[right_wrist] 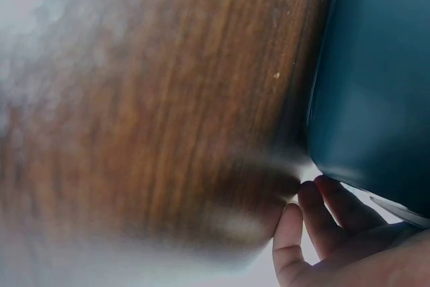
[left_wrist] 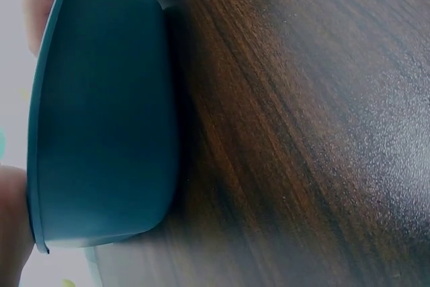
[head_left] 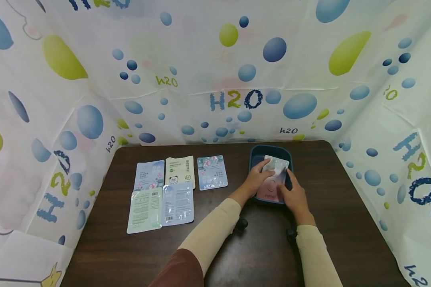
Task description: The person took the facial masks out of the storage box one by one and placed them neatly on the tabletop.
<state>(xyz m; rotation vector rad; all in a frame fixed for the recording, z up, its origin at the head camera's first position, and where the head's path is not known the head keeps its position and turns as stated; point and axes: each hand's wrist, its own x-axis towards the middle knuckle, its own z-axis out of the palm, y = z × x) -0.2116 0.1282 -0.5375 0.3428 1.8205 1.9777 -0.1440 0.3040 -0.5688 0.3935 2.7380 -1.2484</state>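
A pink and white sheet mask packet (head_left: 270, 189) with a smiling face on it lies at the dark blue plastic bin (head_left: 253, 157). My left hand (head_left: 257, 178) holds the packet's left side, thumb over the top. On the right side, my right hand (head_left: 295, 198) grips it with the thumb on its face. The bin's outer wall (left_wrist: 107, 112) fills much of the left wrist view, with parts of the left hand at its rim. In the right wrist view, fingers (right_wrist: 329, 223) show beside the bin (right_wrist: 376, 92); their contact with the packet is hidden there.
Left of the bin, several mask packets lie flat on the dark wooden table (head_left: 344, 239): a blue floral one (head_left: 212, 172), a cream one (head_left: 179, 169), a pale green one (head_left: 145, 209) and others. A patterned curtain (head_left: 201, 71) encloses the table's back and sides.
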